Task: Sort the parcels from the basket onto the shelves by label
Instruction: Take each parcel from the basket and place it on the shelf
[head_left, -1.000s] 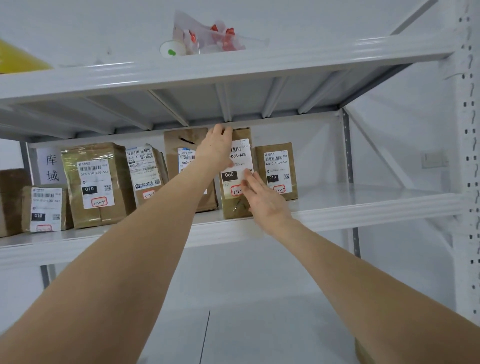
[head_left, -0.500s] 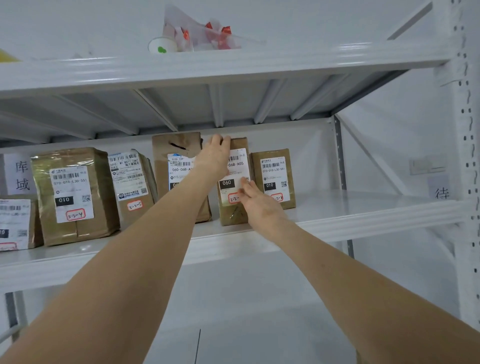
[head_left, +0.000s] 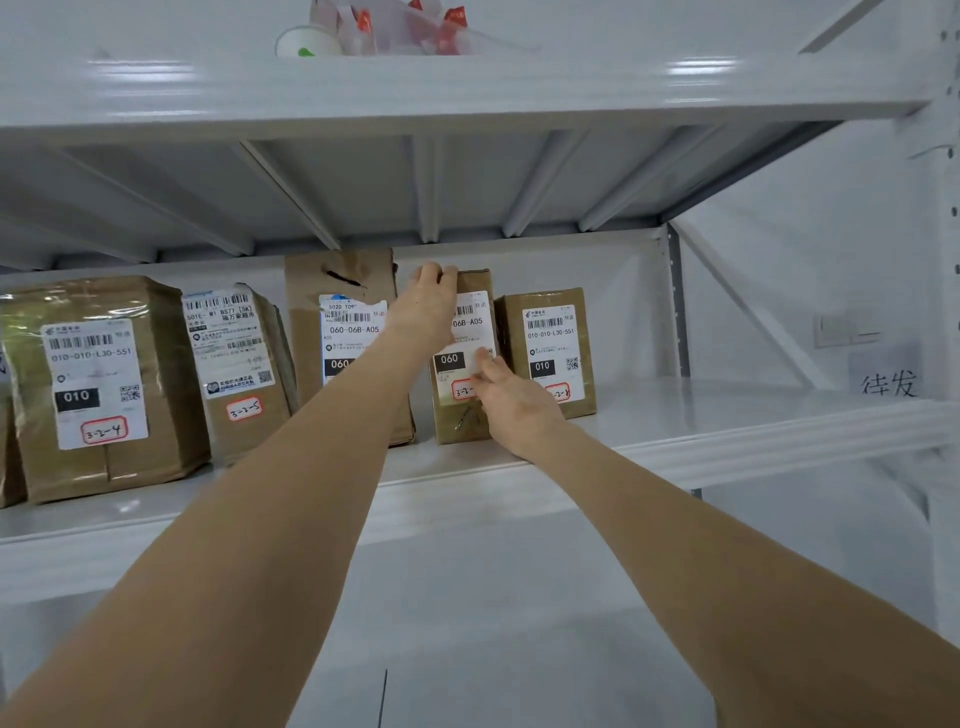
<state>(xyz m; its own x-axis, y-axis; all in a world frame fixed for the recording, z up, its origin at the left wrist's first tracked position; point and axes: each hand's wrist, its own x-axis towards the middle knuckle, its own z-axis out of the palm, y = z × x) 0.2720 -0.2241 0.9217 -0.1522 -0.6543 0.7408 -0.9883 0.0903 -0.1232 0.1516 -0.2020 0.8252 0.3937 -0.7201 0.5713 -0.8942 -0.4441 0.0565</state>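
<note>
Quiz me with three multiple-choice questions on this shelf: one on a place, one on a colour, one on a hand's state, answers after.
1. Where does the gripped 060 parcel stand?
A) on the top shelf
B) between the tall 060 parcel and the small 010 parcel
C) alone at the right end

2. What colour frames the handwritten 3-2-4 tag?
A) blue
B) green
C) red

3. What is the left hand doing?
A) hanging free
B) gripping that parcel's top
C) lying flat on the shelf

Answers: B, both flank it on the middle shelf; C, a red outline rings it; B, its fingers curl over the top edge.
</note>
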